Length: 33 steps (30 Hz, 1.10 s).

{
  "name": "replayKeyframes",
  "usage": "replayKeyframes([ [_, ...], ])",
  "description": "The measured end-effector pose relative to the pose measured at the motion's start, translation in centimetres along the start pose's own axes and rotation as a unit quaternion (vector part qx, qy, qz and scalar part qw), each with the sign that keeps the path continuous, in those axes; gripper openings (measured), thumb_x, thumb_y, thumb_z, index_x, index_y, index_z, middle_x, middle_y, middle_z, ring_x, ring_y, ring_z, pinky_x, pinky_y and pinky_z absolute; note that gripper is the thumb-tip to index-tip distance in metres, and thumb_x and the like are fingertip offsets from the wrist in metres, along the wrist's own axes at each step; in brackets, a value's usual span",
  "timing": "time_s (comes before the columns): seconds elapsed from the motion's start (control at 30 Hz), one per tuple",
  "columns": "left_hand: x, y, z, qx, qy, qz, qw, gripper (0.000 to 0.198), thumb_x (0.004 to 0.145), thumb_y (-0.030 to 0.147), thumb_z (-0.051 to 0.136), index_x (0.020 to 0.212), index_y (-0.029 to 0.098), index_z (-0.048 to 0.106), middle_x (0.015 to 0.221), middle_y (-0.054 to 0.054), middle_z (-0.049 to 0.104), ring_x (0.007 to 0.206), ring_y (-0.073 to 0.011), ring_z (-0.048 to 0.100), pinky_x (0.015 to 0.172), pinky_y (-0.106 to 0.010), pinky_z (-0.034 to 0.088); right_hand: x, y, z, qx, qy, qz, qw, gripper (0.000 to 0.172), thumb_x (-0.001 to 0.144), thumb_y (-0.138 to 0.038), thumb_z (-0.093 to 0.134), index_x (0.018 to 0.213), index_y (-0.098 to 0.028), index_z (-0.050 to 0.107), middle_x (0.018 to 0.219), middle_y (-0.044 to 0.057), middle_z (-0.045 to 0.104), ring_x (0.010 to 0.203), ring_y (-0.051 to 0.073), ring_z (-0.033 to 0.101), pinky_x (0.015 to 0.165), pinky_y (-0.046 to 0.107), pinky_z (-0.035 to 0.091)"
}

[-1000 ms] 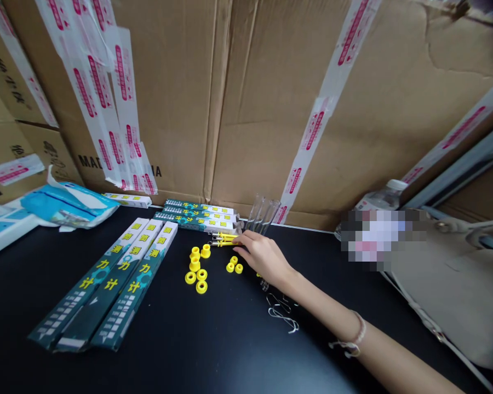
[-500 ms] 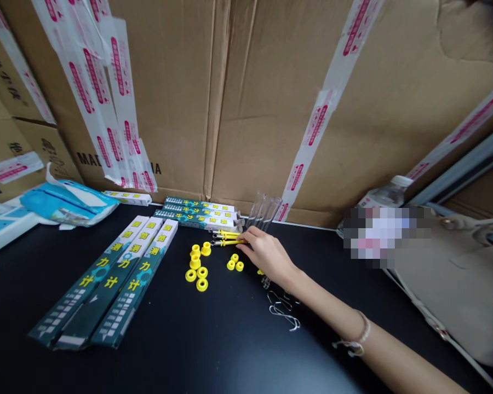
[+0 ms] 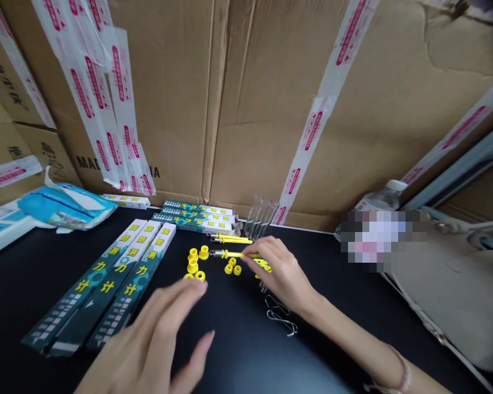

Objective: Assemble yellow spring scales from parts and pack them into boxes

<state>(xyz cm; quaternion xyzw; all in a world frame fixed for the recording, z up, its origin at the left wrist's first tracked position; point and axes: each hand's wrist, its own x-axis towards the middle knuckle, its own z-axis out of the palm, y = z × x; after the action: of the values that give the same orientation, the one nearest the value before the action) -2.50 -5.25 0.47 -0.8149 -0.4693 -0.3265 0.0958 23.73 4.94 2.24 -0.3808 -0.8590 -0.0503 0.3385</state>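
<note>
Between the thumb and fingers of my right hand [image 3: 281, 271] is a thin yellow rod [image 3: 233, 254] with a metal end pointing left. Just behind it, other yellow rods [image 3: 235, 239] of the same kind lie on the black table. At the lower left, my left hand [image 3: 156, 336] is open, its thumb and fingers apart, with nothing held. Its fingertips hover near yellow flanged caps [image 3: 193, 266], hiding part of them. Small yellow rings [image 3: 230, 268] lie between the two hands. Below my right hand are bent wire hooks [image 3: 280, 316], and clear tubes [image 3: 261, 216] are behind it.
Long printed boxes [image 3: 119, 271] lie at the left, and more boxes [image 3: 197, 216] are stacked behind. A blue packet [image 3: 69, 205] sits at the far left. A plastic bottle [image 3: 380, 198] and a beige bag [image 3: 447, 284] are at the right. Large cardboard boxes [image 3: 267, 109] wall the back.
My left hand has come into view from below. My right hand has picked one yellow rod from the group and drawn it towards me and slightly right.
</note>
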Motion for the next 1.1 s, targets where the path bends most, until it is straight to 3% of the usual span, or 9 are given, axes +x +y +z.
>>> replayKeyframes([
  [0.07,2.9,0.0,-0.4,0.072,0.010,0.023,0.997,0.060,0.100,0.054,0.042,0.144,0.013,0.041,0.130,-0.022,0.064,0.110,-0.0358,0.069,0.075,-0.040,0.064,-0.9,-1.1,-0.3,0.013,0.006,-0.040,0.999,0.009,0.098,-0.018,0.059,0.099,-0.017,0.067,0.090,0.007,0.076,0.085,0.020,0.068,0.077,0.036,0.055],
  [0.13,4.8,0.1,-0.1,0.098,-0.001,0.071,0.993,0.062,0.102,0.056,0.033,0.141,0.009,0.041,0.127,-0.025,0.065,0.112,-0.0390,0.068,0.078,-0.046,0.063,-1.9,-2.1,-0.6,0.013,0.012,-0.091,0.996,0.009,0.097,-0.015,0.061,0.102,-0.016,0.068,0.091,0.006,0.078,0.086,0.020,0.069,0.077,0.035,0.055],
  [0.23,5.5,0.5,1.2,0.024,-0.081,0.092,0.992,0.049,0.107,0.048,0.022,0.133,0.015,0.047,0.113,-0.016,0.073,0.096,-0.0292,0.076,0.072,-0.038,0.064,-3.2,-3.1,-1.0,-0.022,0.030,-0.193,0.980,0.018,0.099,-0.011,0.054,0.110,-0.010,0.068,0.100,0.011,0.079,0.091,0.024,0.070,0.077,0.038,0.054],
  [0.3,5.1,0.8,2.2,-0.048,-0.144,0.068,0.986,0.049,0.109,0.038,0.011,0.118,0.019,0.055,0.099,-0.008,0.077,0.078,-0.0232,0.078,0.061,-0.032,0.062,-3.7,-3.4,-1.1,-0.030,0.024,-0.210,0.977,0.030,0.103,-0.010,0.041,0.112,-0.009,0.068,0.103,0.013,0.079,0.094,0.025,0.070,0.079,0.039,0.054],
  [0.4,4.4,1.0,3.3,-0.121,-0.212,0.044,0.969,0.047,0.108,0.028,0.013,0.102,0.022,0.059,0.089,-0.004,0.076,0.072,-0.0215,0.076,0.058,-0.029,0.058,-3.7,-3.4,-1.3,-0.039,0.000,-0.203,0.978,0.031,0.104,-0.013,0.039,0.111,-0.012,0.069,0.105,0.011,0.079,0.093,0.024,0.070,0.079,0.039,0.056],
  [0.5,4.0,0.5,3.8,-0.177,-0.214,-0.009,0.961,0.034,0.107,0.024,0.022,0.106,0.024,0.057,0.088,-0.003,0.075,0.073,-0.0204,0.075,0.061,-0.027,0.055,-3.2,-2.4,-1.6,-0.011,0.012,-0.178,0.984,0.017,0.099,-0.023,0.059,0.113,-0.015,0.066,0.109,0.011,0.077,0.093,0.023,0.071,0.078,0.037,0.058],
  [0.63,3.2,-0.2,3.7,-0.267,-0.208,-0.083,0.938,0.027,0.105,0.025,0.028,0.110,0.027,0.055,0.093,0.000,0.072,0.078,-0.0166,0.071,0.071,-0.024,0.054,-3.0,0.4,-2.5,0.048,0.028,-0.015,0.998,0.014,0.101,-0.021,0.054,0.111,-0.019,0.064,0.098,0.008,0.074,0.093,0.021,0.067,0.082,0.037,0.057],
  [0.77,2.8,-0.4,3.5,-0.341,-0.189,-0.107,0.915,0.028,0.104,0.026,0.031,0.115,0.028,0.056,0.087,0.001,0.066,0.076,-0.0142,0.065,0.074,-0.020,0.051,-3.6,3.0,-3.4,0.031,0.036,0.066,0.997,0.015,0.101,-0.017,0.051,0.106,-0.018,0.065,0.093,0.009,0.070,0.086,0.022,0.065,0.076,0.040,0.055],
  [1.1,4.1,-0.6,3.5,-0.406,-0.220,-0.227,0.858,0.035,0.098,0.047,0.047,0.115,0.022,0.066,0.091,-0.002,0.066,0.080,-0.0178,0.061,0.070,-0.024,0.048,-3.6,1.8,-3.9,0.067,-0.116,0.011,0.991,0.014,0.097,-0.018,0.058,0.104,-0.018,0.070,0.095,0.008,0.073,0.089,0.023,0.062,0.079,0.040,0.055],
])
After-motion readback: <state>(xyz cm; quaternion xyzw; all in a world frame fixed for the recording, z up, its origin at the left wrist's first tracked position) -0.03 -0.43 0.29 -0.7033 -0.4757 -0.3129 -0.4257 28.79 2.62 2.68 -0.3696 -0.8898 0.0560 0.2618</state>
